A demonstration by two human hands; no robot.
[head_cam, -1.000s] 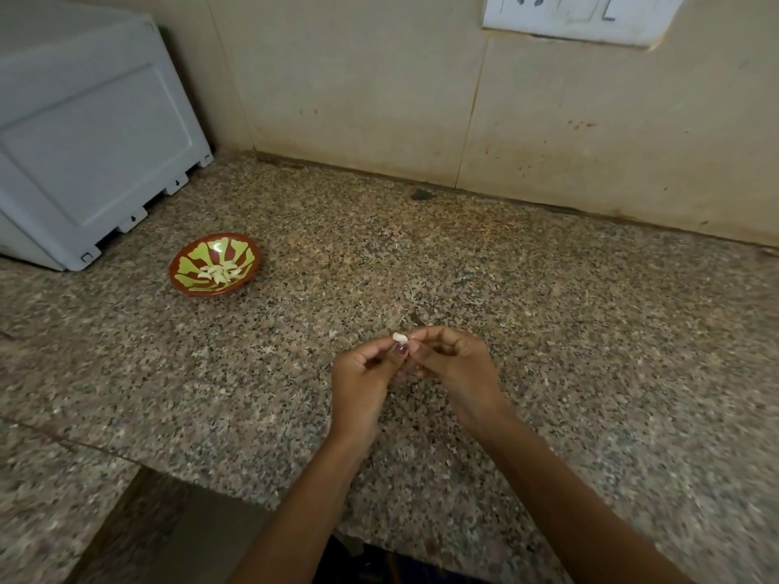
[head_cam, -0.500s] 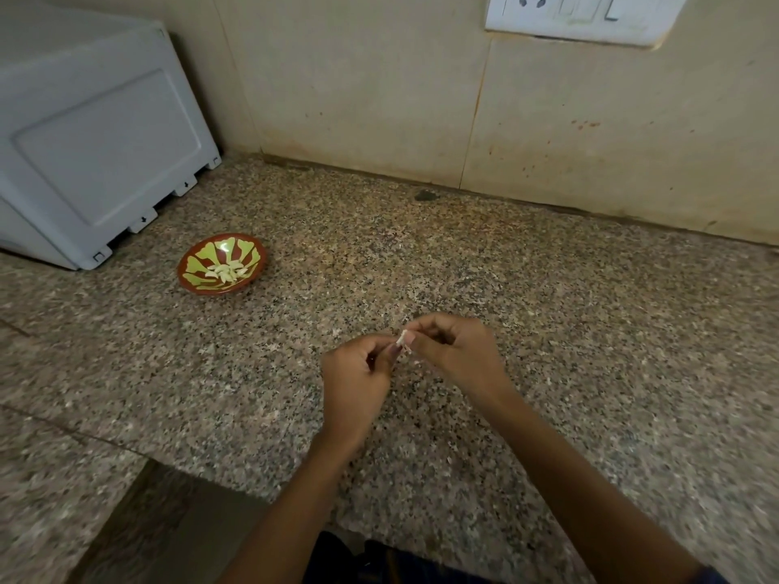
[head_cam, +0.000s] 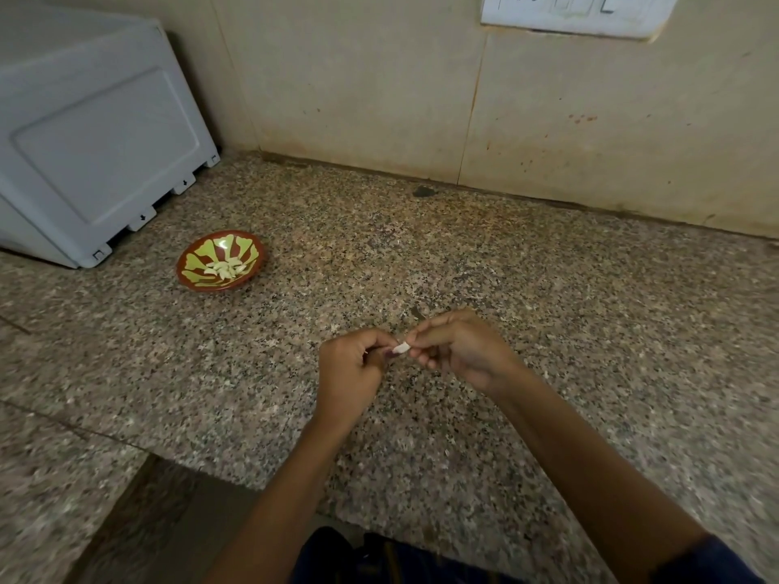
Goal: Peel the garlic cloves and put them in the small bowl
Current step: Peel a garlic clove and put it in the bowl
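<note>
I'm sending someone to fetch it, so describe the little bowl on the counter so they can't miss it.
Start at the big white appliance on the left of the speckled stone counter. Just in front of its right corner sits the small bowl, apart from the hands peeling further right. It is the only dish there: reddish-brown with yellow-green petal shapes inside and a few pale peeled garlic cloves.

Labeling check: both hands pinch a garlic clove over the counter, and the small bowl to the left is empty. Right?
Not quite. In the head view the small bowl already holds peeled cloves. The rest stands: left hand and right hand pinch the garlic clove.
</note>
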